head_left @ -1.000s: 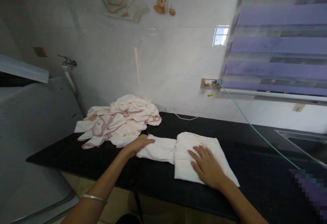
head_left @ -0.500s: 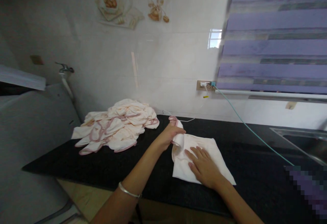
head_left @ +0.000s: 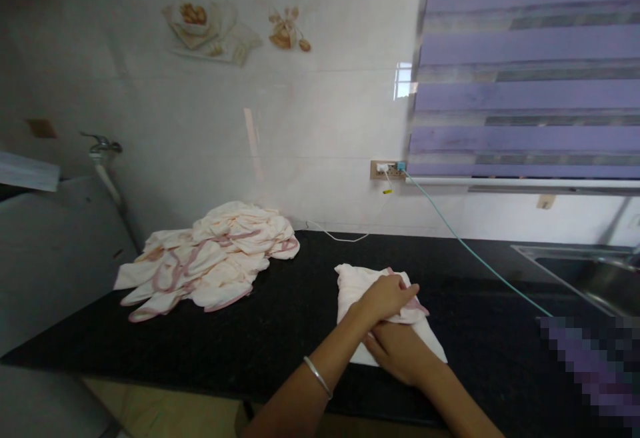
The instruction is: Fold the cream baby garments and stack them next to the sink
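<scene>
Where the two hands meet, there is a small cream cloth (head_left: 350, 285) with a thin pink edge, folded into a soft, thick square on the black bench (head_left: 250, 331). The left hand (head_left: 387, 295) lies on top of it, fingers bent and pressing the folded part down, with a pink edge peeking out by the fingertips. A thin silver bangle (head_left: 317, 376) sits on that arm, which reaches across from the lower left. The right hand (head_left: 397, 351) rests flat on the near part of the cloth, partly tucked under the left hand, so its fingers are mostly hidden and I cannot tell if it grips anything. Well apart to the left lies a messy pile of cloths (head_left: 210, 258), the same cream and pink, close to the wall. A pale green cable (head_left: 470, 251) runs from a wall socket (head_left: 385, 170) down across the bench, and a thin white cable (head_left: 340, 237) lies by the wall. A steel sink (head_left: 585, 268) is at the far right. The wall has shiny white tiles with food pictures (head_left: 210, 25), a purple striped blind (head_left: 530, 71) hangs on the right, and a tap (head_left: 100, 145) sticks out on the left.
</scene>
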`<state>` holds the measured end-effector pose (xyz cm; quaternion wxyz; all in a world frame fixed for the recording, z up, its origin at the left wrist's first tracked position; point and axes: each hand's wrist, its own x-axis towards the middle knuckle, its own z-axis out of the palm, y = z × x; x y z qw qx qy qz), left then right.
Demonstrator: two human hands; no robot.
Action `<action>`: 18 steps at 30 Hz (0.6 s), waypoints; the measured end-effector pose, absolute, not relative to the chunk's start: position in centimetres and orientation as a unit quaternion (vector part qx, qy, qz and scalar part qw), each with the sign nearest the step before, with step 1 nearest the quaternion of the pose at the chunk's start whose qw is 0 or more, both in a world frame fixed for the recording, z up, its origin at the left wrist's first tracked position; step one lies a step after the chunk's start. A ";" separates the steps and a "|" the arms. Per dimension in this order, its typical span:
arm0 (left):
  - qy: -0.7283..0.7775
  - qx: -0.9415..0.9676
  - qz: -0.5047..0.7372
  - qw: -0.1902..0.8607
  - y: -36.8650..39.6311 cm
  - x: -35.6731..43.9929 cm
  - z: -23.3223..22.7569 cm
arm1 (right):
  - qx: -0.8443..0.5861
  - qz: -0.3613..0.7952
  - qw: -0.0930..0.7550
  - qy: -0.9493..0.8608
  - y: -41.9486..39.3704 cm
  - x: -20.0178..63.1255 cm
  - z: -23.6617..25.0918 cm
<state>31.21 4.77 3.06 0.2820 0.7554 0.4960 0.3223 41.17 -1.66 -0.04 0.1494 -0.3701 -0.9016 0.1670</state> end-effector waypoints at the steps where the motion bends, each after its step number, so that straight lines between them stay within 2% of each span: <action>1: 0.491 0.753 0.329 0.290 4.7 30.6 3.3 | -0.360 0.161 0.151 -0.906 -2.0 41.8 0.5; 5: 0.464 0.765 0.344 0.284 3.5 28.1 4.3 | -0.360 0.166 0.154 -0.905 -2.9 44.8 2.8; 7: 0.463 0.769 0.366 0.243 2.6 26.8 4.4 | -0.392 0.166 0.203 -0.882 -2.6 46.0 3.7; 10: 0.527 0.731 0.417 0.122 1.6 25.2 3.5 | -0.420 0.133 0.325 -0.837 -1.1 45.9 4.1; 12: 0.556 0.726 0.402 0.044 1.4 24.2 2.0 | -0.396 0.093 0.369 -0.836 0.3 44.5 3.4; 15: 0.551 0.781 0.293 -0.010 1.6 22.7 -0.8 | -0.354 0.040 0.312 -0.881 2.1 41.7 1.2; 18: 0.589 0.781 0.206 -0.018 1.4 21.1 -2.6 | -0.401 0.020 0.216 -0.890 3.0 40.2 -1.1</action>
